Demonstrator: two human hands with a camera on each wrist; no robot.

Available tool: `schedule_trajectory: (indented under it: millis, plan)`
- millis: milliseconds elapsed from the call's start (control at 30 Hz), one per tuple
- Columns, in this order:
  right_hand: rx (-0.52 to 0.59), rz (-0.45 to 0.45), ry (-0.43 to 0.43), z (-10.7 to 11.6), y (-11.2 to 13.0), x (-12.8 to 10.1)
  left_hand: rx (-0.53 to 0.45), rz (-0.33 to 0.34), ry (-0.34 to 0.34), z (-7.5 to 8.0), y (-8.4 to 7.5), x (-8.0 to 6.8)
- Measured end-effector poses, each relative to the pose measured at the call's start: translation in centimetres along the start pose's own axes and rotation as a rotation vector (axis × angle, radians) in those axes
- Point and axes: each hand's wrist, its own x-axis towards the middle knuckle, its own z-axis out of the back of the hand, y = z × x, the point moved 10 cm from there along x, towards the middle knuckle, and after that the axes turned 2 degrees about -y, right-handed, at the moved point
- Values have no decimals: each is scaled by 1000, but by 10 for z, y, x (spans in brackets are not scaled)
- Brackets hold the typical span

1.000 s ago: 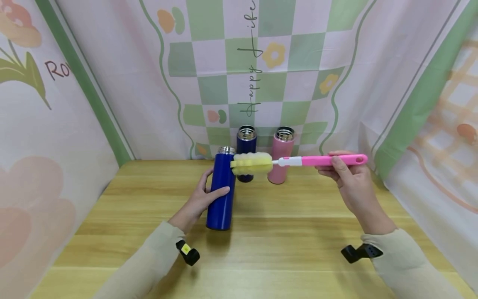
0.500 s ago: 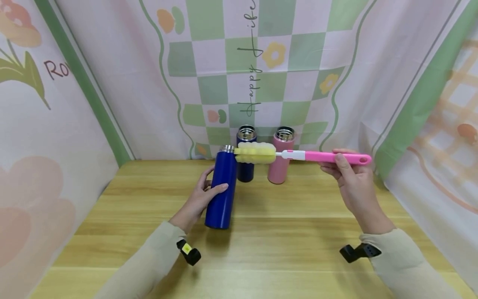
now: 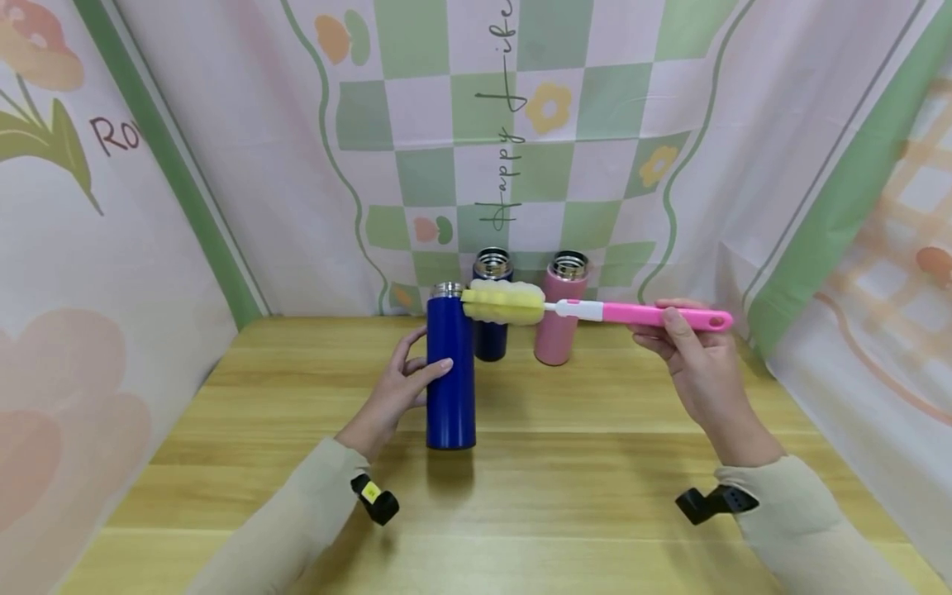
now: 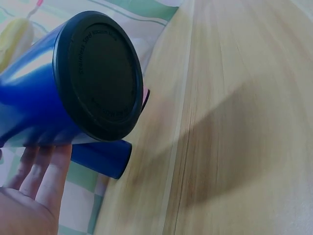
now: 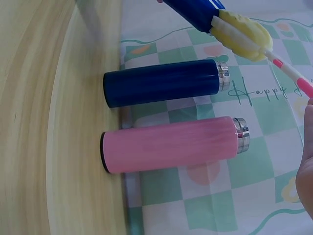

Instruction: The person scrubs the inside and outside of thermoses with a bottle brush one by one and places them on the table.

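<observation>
My left hand grips a tall blue bottle around its middle and holds it upright; its steel mouth is uncapped. The left wrist view shows the bottle's whole black base, a little off the wood, with my fingers beside it. My right hand holds a bottle brush by its pink handle, nearly level. The brush's yellow sponge head sits just right of the bottle's mouth, touching or almost touching it. The right wrist view has the sponge against the blue bottle.
A dark blue bottle and a pink bottle stand uncapped at the back of the wooden table, right behind the sponge. Both show in the right wrist view, dark blue bottle and pink bottle. Patterned cloth walls close in three sides.
The blue bottle has gone from leaning to upright and shifted slightly right. The brush rose a little, its sponge staying by the bottle's mouth.
</observation>
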Motion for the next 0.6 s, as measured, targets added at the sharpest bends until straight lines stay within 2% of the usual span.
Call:
schedule_trajectory:
  millis: [133,367,600]
  plan:
    - [11,-30,33,-1,-2,-1,-27,3,-17,2,-1,1]
    - [113,-46,201,-12,-3,-5,-62,-22,-36,5,-1,2]
    - [18,-58,282,-15,-6,-10,-114,-29,-84,11,-2,3]
